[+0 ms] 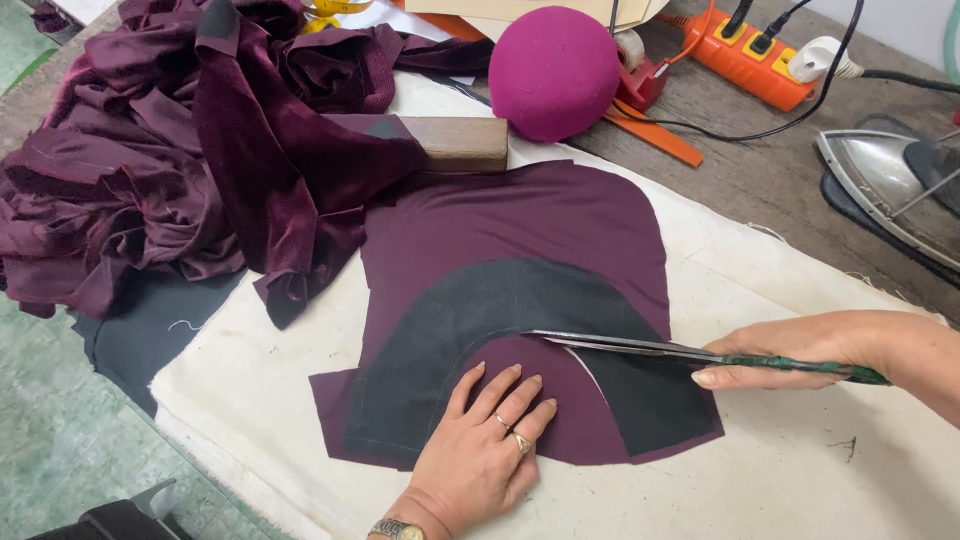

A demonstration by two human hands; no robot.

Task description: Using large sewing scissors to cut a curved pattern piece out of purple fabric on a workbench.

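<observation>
Left hand (pixel 490 440): near edge, palm down, fingers spread wide, pressing plum cloth (pixel 520 225) flat just beside the cut line.
Right hand (pixel 800 350): at right, fingers wrapped around green handles of scissors (pixel 640 347).
Scissors: blades narrowly parted, tips at curved edge of dark lining (pixel 440 330) lying on plum cloth.
Plum cloth: middle of cream pad (pixel 800 470), lining on top.
Risk: blades close to spread fingertips, likely nick if cloth slips; lining could shift and leave a ragged curve.
Velvet heap (pixel 150 150): far left, touching cloth's corner, might drag it.
Wood block (pixel 455 143): beyond cloth.
Pink cushion (pixel 553 72): farther.
Iron (pixel 880 180): far right.
Power strip (pixel 745 60): farthest.
</observation>
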